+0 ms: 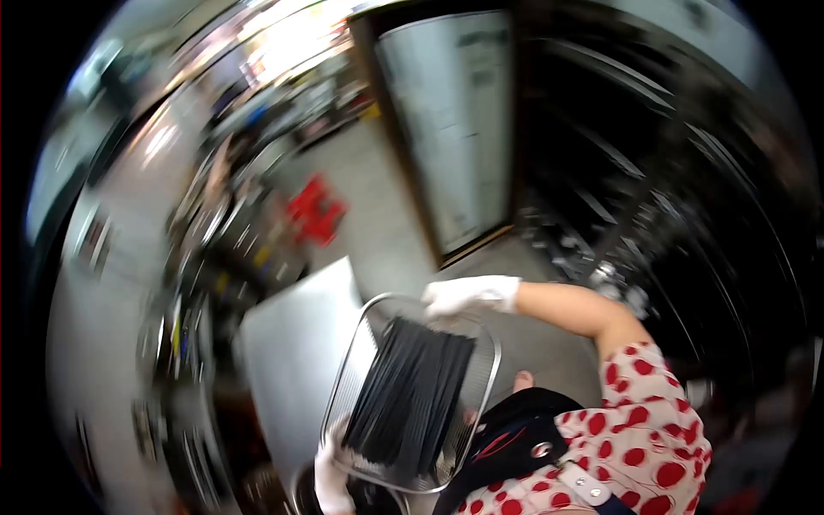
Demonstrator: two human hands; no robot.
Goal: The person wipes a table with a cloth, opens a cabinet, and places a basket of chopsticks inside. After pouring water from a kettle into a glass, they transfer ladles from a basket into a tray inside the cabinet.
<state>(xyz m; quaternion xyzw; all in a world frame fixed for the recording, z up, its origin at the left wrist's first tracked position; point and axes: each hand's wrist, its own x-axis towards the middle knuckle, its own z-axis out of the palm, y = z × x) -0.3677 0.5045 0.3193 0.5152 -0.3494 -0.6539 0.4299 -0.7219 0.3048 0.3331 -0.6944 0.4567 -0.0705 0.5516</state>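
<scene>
Between both gloved hands, wire tray holds black, seemingly thin sticks.

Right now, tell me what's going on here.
A person in white gloves holds a wire basket tilted, loaded with a bundle of black sticks. The right hand grips the far rim; the left hand grips the near rim. A pale flat surface lies beneath. The picture is motion-blurred, so the surroundings are unclear.

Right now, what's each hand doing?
Left hand: gloved, closed on the near rim of the wire basket of black sticks.
Right hand: gloved, gripping its far rim.
</scene>
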